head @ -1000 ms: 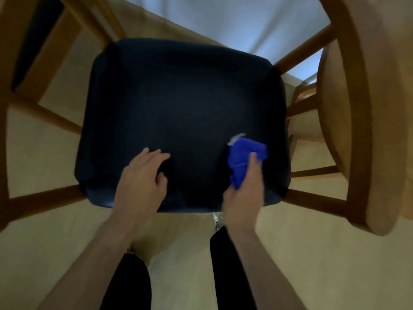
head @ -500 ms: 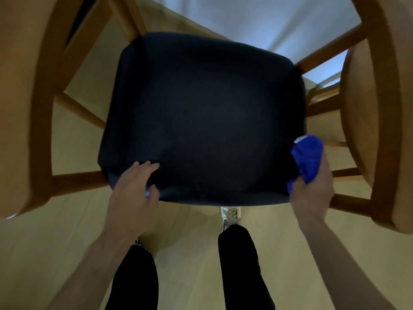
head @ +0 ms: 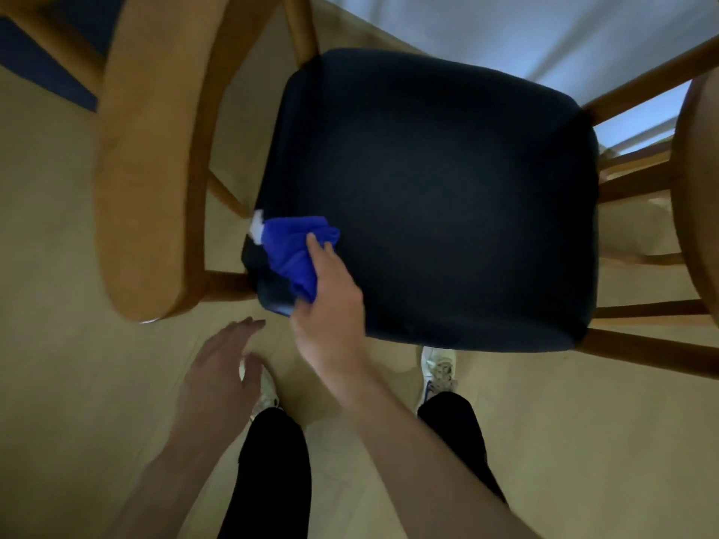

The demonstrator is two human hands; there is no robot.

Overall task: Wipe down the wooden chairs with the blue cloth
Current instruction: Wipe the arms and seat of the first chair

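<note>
The right hand (head: pixel 330 317) reaches across the body to the seat's left front corner, its forearm running up from the lower right of the view. Its fingers are curled round the bunched blue cloth (head: pixel 295 250) and press it onto the dark seat cushion (head: pixel 447 196) of the wooden chair (head: pixel 642 85). The left hand (head: pixel 221 367) hangs in the air in front of the seat, over the pale floor (head: pixel 58 344), palm down, fingers straight and loosely spread, holding nothing and touching nothing.

The cloth lies at the cushion's left edge near the front corner, half under the right hand's fingers, with a small white tag (head: pixel 256 223) showing at its far left end. It sits just beside the curved wooden backrest (head: pixel 151 157) of a second chair on the left. The left hand is below and to the left of the cloth, apart from it and from the cushion.

Half a second ago the right hand held the cloth off the seat's right front corner; it has since swept across the whole front of the cushion to the left side. The left hand, which then rested on the seat's front left edge, has lifted off and drawn back toward the body. Below the hands, black trouser legs (head: pixel 272 472) and white shoes (head: pixel 439 367) stand on the floor
</note>
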